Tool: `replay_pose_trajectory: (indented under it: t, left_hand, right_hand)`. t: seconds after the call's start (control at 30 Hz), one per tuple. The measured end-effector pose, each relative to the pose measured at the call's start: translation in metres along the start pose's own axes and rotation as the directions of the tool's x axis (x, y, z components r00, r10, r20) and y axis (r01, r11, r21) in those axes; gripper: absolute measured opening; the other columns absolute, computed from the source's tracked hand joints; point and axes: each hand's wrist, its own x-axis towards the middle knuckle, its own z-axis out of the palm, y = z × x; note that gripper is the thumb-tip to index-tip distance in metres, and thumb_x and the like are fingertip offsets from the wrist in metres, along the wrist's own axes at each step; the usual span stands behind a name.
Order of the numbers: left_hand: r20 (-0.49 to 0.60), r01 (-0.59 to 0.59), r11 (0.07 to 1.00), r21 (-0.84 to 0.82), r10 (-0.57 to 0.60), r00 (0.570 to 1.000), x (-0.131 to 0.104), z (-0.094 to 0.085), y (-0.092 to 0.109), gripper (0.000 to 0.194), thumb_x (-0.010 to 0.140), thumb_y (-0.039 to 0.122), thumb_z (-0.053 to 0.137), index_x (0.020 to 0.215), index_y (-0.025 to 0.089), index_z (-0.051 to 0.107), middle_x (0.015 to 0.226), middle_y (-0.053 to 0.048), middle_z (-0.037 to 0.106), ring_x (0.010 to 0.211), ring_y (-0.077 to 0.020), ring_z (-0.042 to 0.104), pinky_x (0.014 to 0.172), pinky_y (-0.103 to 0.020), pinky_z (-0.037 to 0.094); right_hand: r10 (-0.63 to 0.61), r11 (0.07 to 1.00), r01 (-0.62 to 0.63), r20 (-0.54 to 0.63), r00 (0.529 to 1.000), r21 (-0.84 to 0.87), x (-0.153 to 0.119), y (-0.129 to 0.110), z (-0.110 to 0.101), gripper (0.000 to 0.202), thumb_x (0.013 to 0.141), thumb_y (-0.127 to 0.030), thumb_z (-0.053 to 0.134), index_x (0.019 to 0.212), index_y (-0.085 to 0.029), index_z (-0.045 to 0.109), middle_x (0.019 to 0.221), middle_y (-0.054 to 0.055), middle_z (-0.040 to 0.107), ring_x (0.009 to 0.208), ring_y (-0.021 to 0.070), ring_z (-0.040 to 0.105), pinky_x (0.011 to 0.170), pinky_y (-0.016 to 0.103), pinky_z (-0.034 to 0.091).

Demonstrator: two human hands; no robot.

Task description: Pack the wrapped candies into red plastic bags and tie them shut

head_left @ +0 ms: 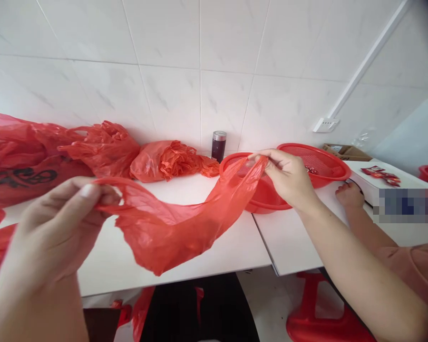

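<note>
A thin red plastic bag (171,232) hangs stretched between my two hands above the white table (135,263), sagging in the middle. My left hand (67,213) is closed, pinching one end of the bag between thumb and fingers. At the other end, my right hand (287,175) pinches the bag's gathered handle. Behind the right hand stands a red mesh basket (267,209), partly covered by the bag and the hand. Whether anything lies inside the sagging bag cannot be made out.
Along the wall lie heaps of red plastic bags (107,149) and a dark tumbler (218,147). A second red basket (328,175) holds small items. A co-worker's hand (349,194) rests on the right, near red packets (381,175). Below is a red stool (321,323).
</note>
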Motion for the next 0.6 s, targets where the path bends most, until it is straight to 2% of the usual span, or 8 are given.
replay_pose_trajectory:
  t: [0.1, 0.2, 0.27, 0.33, 0.43, 0.47, 0.57, 0.6]
  left_hand:
    - [0.152, 0.004, 1.0, -0.028, 0.0, 0.988, 0.007, 0.024, 0.006, 0.016, 0.092, 0.014, 0.051, 0.078, 0.013, 0.058, 0.064, 0.007, 0.061, 0.061, -0.0033, 0.058, 0.065, -0.013, 0.044]
    - [0.16, 0.043, 0.995, -0.088, -0.029, 0.987, 0.008, 0.023, 0.01, 0.029, 0.095, 0.01, 0.037, 0.07, 0.012, 0.053, 0.059, 0.009, 0.051, 0.06, -0.0009, 0.051, 0.064, -0.013, 0.039]
    - [0.184, 0.065, 0.993, -0.094, -0.047, 0.982, 0.011, 0.018, 0.013, 0.034, 0.095, 0.008, 0.032, 0.069, 0.011, 0.053, 0.057, 0.008, 0.046, 0.058, -0.0004, 0.048, 0.06, -0.014, 0.036]
    - [0.169, 0.035, 0.997, -0.063, -0.024, 0.985, 0.018, 0.014, 0.014, 0.031, 0.094, 0.009, 0.037, 0.073, 0.011, 0.059, 0.057, 0.008, 0.044, 0.055, -0.0009, 0.046, 0.057, -0.013, 0.036]
    - [0.135, -0.088, 0.994, 0.06, 0.079, 0.988, 0.033, 0.01, 0.009, 0.01, 0.086, 0.019, 0.06, 0.08, 0.014, 0.067, 0.055, 0.006, 0.043, 0.053, -0.0042, 0.044, 0.052, -0.013, 0.042]
    - [0.133, -0.11, 0.988, 0.107, 0.095, 0.987, 0.038, 0.009, 0.007, 0.008, 0.081, 0.023, 0.066, 0.08, 0.015, 0.068, 0.054, 0.006, 0.044, 0.053, -0.0056, 0.043, 0.05, -0.014, 0.043]
    - [0.125, -0.078, 0.971, 0.226, 0.051, 0.991, 0.05, 0.004, 0.001, 0.018, 0.075, 0.034, 0.073, 0.082, 0.017, 0.07, 0.059, 0.003, 0.05, 0.057, -0.0083, 0.048, 0.052, -0.018, 0.047]
    - [0.12, -0.065, 0.966, 0.25, 0.035, 0.992, 0.053, 0.003, 0.0, 0.021, 0.073, 0.036, 0.074, 0.082, 0.018, 0.069, 0.061, 0.003, 0.053, 0.058, -0.0089, 0.049, 0.053, -0.019, 0.047]
  right_hand:
    - [0.027, 0.996, -0.036, 0.108, 0.994, 0.08, 0.005, -0.004, 0.003, 0.025, 0.092, -0.034, 0.05, 0.103, -0.023, 0.069, 0.102, 0.003, 0.07, 0.1, 0.019, 0.064, 0.088, 0.034, 0.051]
    - [0.041, 0.985, -0.054, 0.083, 0.996, 0.164, 0.006, -0.006, 0.001, 0.026, 0.092, -0.035, 0.05, 0.108, -0.024, 0.068, 0.105, 0.002, 0.07, 0.095, 0.0174, 0.065, 0.082, 0.032, 0.053]
    - [0.034, 0.98, -0.059, 0.132, 0.991, 0.19, 0.009, -0.008, 0.0, 0.026, 0.092, -0.036, 0.051, 0.107, -0.024, 0.068, 0.106, 0.002, 0.07, 0.091, 0.0163, 0.065, 0.078, 0.03, 0.053]
    - [0.014, 0.981, -0.049, 0.178, 0.984, 0.189, 0.012, -0.012, 0.0, 0.024, 0.089, -0.035, 0.055, 0.104, -0.022, 0.069, 0.102, 0.003, 0.07, 0.088, 0.0158, 0.065, 0.076, 0.029, 0.053]
    - [0.005, 0.972, -0.022, 0.073, 0.997, 0.235, 0.016, -0.017, 0.001, 0.024, 0.089, -0.034, 0.056, 0.105, -0.02, 0.067, 0.098, 0.004, 0.07, 0.084, 0.0151, 0.065, 0.072, 0.028, 0.052]
    - [0.007, 0.969, -0.025, 0.076, 0.997, 0.244, 0.016, -0.017, 0.002, 0.024, 0.089, -0.034, 0.056, 0.104, -0.02, 0.067, 0.097, 0.004, 0.07, 0.083, 0.0148, 0.065, 0.072, 0.028, 0.052]
    - [0.024, 0.973, -0.061, 0.167, 0.986, 0.221, 0.014, -0.016, 0.001, 0.019, 0.087, -0.031, 0.057, 0.098, -0.019, 0.067, 0.095, 0.004, 0.07, 0.082, 0.0145, 0.065, 0.073, 0.028, 0.052]
    - [0.036, 0.973, -0.071, 0.161, 0.986, 0.218, 0.013, -0.016, 0.0, 0.018, 0.087, -0.03, 0.057, 0.098, -0.019, 0.067, 0.095, 0.004, 0.07, 0.083, 0.0146, 0.065, 0.072, 0.028, 0.052]
